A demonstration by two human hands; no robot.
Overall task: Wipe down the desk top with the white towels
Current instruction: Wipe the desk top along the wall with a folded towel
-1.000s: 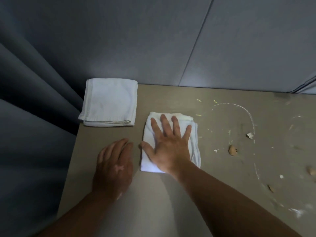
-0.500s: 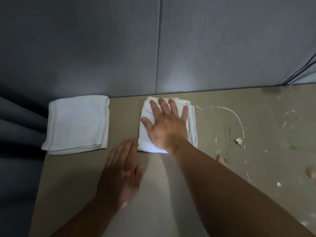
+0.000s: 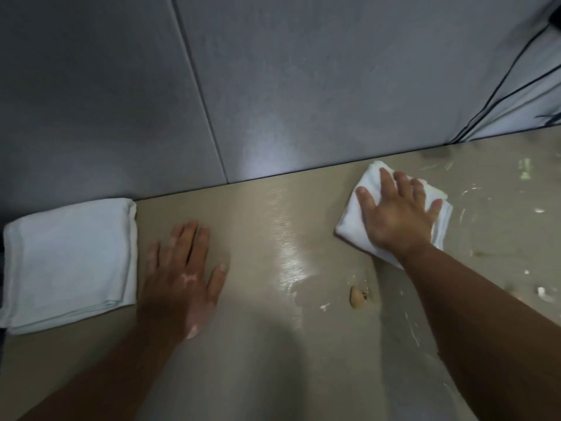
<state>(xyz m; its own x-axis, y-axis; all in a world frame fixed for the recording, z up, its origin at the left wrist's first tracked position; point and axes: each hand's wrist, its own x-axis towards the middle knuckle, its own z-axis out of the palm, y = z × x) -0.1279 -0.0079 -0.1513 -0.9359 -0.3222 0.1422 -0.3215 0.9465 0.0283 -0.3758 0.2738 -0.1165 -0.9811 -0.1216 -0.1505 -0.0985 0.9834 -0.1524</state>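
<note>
Towel (image 3: pixel 352 220), folded and white, lies under the right hand (image 3: pixel 397 220), fingers spread flat on it, upper right of frame. Left hand (image 3: pixel 182 278) rests open-palmed on the surface (image 3: pixel 273 344), beside a second folded towel (image 3: pixel 66 262) at far left.

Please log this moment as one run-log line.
right hand flat on folded towel, wiping | left hand flat on desk | spare towel idle | crumb remains

Looks like an office cubicle: beige desk top (image 3: pixel 267 344) butts against grey fabric partition panels (image 3: pixel 273 86) w/ a seam, dark cables (image 3: pixel 501 89) at the panels' right end.
</note>
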